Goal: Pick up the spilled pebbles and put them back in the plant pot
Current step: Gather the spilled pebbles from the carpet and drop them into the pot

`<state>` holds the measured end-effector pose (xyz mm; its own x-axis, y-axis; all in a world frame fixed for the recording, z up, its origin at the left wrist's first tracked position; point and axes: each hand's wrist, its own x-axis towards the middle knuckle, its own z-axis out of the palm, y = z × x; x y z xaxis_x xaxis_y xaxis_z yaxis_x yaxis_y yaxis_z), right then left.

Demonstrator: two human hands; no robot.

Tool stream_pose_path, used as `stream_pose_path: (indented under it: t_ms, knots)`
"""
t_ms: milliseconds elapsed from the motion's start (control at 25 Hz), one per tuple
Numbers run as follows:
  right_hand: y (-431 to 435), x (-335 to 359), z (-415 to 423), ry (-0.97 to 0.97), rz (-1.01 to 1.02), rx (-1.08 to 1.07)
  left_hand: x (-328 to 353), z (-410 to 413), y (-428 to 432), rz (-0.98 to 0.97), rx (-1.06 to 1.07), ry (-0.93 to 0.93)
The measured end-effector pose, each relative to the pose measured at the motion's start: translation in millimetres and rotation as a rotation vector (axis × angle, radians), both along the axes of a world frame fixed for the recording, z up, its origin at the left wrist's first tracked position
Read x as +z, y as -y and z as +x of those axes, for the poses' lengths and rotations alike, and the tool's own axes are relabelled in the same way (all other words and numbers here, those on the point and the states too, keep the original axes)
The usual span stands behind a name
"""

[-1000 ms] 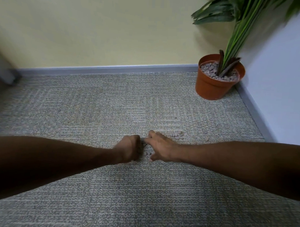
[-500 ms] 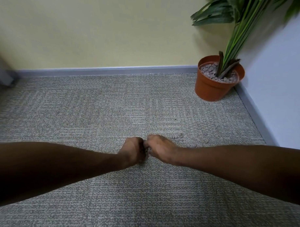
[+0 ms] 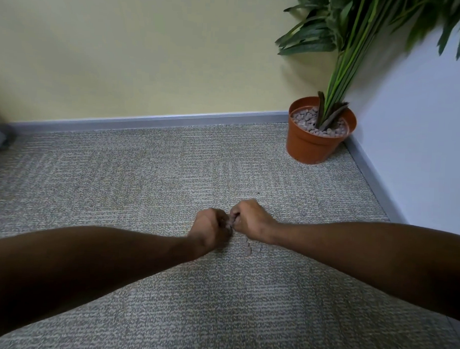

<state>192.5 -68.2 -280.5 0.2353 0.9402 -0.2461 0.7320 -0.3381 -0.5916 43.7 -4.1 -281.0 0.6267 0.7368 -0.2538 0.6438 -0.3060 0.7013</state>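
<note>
Pebbles point(image 3: 250, 247) lie loose on the carpet point(image 3: 150, 176) just on the near side of the two fists, nearest the right hand point(image 3: 250, 220). Both it and the left hand point(image 3: 211, 226) are curled tight, knuckles touching; a few pebbles show between them. Judging by this, the plant pot point(image 3: 313, 146) is the goal, far right in the corner, on the right hand's side.

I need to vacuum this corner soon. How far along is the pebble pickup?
Partway, at best. Done: nothing I can confirm as returned; the orange plant pot in the corner holds pebbles, origin unclear. In hand: the left hand and right hand are fisted together over the carpet, seemingly clutching gathered pebbles. Left: a few loose pebbles just below the right wrist, then carrying everything to the pot.
</note>
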Motion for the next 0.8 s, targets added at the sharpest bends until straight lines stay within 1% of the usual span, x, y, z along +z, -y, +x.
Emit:
stream_pose_path:
  t_ms: [120, 320, 440, 520, 640, 800]
  knots:
    - [-2.6, 13.7, 27.5, -0.045, 0.075, -0.044, 0.0, 16.7, -10.1, 0.019, 0.045, 0.071]
    - [-18.7, 54.0, 97.7, 0.029, 0.187, -0.204, -2.8, 39.1, -19.4, 0.007, 0.024, 0.094]
    - [-29.4, 92.5, 151.5, 0.176, 0.32, -0.326, -6.3, 41.6, -15.9, -0.016, -0.052, 0.096]
    - [-28.9, 109.6, 191.6, 0.29, 0.418, -0.398, -9.6, 41.6, -16.2, -0.012, -0.158, 0.088]
    - [-19.7, 110.5, 239.5, 0.412, 0.411, -0.442, -11.5, 44.4, -18.9, 0.01, -0.232, 0.099]
    - [-9.5, 99.2, 262.5, 0.401, 0.406, -0.452, -6.7, 61.6, -19.5, 0.071, -0.237, 0.123]
